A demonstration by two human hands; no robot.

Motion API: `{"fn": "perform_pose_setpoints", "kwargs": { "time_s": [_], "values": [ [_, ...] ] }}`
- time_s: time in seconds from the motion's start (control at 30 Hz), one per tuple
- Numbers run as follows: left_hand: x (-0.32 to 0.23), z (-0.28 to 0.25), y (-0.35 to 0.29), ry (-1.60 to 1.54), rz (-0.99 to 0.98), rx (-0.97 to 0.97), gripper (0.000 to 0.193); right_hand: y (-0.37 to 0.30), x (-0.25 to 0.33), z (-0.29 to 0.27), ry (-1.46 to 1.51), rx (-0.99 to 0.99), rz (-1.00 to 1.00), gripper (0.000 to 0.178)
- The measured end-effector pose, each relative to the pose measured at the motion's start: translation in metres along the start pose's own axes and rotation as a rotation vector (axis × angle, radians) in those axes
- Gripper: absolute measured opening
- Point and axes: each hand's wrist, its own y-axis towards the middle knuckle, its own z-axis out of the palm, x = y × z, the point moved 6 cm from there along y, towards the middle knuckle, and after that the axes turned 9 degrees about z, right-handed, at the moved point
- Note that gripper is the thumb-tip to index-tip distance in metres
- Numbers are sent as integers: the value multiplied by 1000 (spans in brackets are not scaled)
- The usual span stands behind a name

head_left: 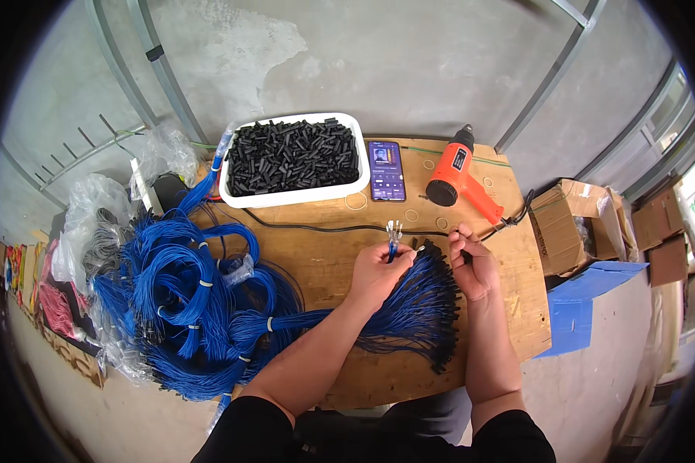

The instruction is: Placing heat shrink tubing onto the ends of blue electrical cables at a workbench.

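Take the white tray [305, 198] as the reference. Left of it and nearer the person, blue wire coils [185, 266] lie heaped on the table [316, 266], bound with pale ties. The tray contains short black sleeves [293, 154]. On its near side, toward the right, the left hand [380, 272] is closed in a pinch on a small group of blue leads [392, 250]; their bare metal ends [394, 230] project above the grip. The leads should be light and flexible, the ends easily bent: hold by the insulation, just below the metal. The phone [387, 171] lies just right of the tray. Below and right of the tray, the fanned bundle [413, 309] rests on the table; expect it to splay and tangle unless gathered. The heat gun [449, 176] lies right of the tray, beyond the phone. The right hand [472, 266], lower right of the tray, has its fingers curled; whether it grips anything cannot be determined.
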Motion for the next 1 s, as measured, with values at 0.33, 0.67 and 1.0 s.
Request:
{"fn": "perform_pose_setpoints", "kwargs": {
  "time_s": [0.33, 0.67, 1.0],
  "values": [
    [1, 0, -1, 26, 8, -17, 11, -9, -5, 8, -130, -80, -14, 13],
    [-2, -1, -1, -124, -66, -43, 11, -26, -15, 41, -614, 29, -123, 13],
    [-3, 0, -2, -115, -69, -8, 13, -27, -23, 44, -731, 29, -198, 17]
  ]
}}
